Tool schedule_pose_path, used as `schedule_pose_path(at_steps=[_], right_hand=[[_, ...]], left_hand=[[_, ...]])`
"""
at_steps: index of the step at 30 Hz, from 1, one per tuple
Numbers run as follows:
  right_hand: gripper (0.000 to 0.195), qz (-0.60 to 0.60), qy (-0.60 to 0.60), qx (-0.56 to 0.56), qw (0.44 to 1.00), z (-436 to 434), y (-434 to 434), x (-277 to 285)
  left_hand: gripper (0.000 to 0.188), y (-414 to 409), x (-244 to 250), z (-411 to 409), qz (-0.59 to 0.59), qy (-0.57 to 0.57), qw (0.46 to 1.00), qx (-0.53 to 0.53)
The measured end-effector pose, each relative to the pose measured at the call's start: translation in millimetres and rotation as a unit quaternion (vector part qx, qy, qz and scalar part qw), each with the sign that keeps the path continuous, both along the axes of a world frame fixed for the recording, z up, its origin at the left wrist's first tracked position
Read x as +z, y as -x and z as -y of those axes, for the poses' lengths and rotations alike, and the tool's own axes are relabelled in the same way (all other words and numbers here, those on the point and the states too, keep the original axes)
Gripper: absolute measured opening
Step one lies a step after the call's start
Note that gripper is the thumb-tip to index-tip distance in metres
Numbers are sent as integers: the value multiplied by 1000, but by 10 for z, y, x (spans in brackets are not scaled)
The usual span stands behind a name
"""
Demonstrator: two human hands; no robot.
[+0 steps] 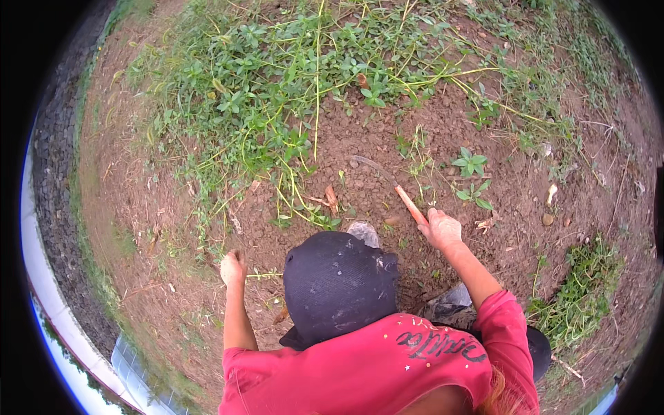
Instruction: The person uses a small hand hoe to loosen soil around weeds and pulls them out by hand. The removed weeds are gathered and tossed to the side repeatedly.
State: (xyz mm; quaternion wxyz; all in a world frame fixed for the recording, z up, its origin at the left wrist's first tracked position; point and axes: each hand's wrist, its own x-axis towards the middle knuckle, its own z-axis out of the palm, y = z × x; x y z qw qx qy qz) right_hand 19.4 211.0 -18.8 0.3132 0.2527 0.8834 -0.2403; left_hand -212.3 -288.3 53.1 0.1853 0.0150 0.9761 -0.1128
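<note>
My right hand is closed on the orange handle of a sickle. The sickle's thin curved blade reaches forward and to the left, over or against the bare soil. On the left, my left hand has its fingers curled beside a thin green stem; whether it grips that stem cannot be told. Ahead of both hands spreads a mat of leafy green weeds, with long stems trailing over the soil. A small leafy plant grows to the right of the blade.
My dark-clad knee juts forward between my arms, with a shoe tip just beyond it. A heap of green weeds lies at the right. Small stones and dry plant bits dot the soil. Dark stone paving runs along the far left.
</note>
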Motion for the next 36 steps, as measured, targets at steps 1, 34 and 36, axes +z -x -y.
schedule_pose_path(at_steps=[1,34,36], right_hand=[[40,-17,0,-21,1000,26,-4,-61],[13,-254,159,-745,596,-804,-1877,1602],[11,-276,213,-767,539,-789,-1907,1518]], left_hand=[[20,172,-70,-457,-10,-68,997,-35],[20,189,-1114,-4534,239,-382,696,-559],[14,259,-625,-4476,189,-322,737,-564]])
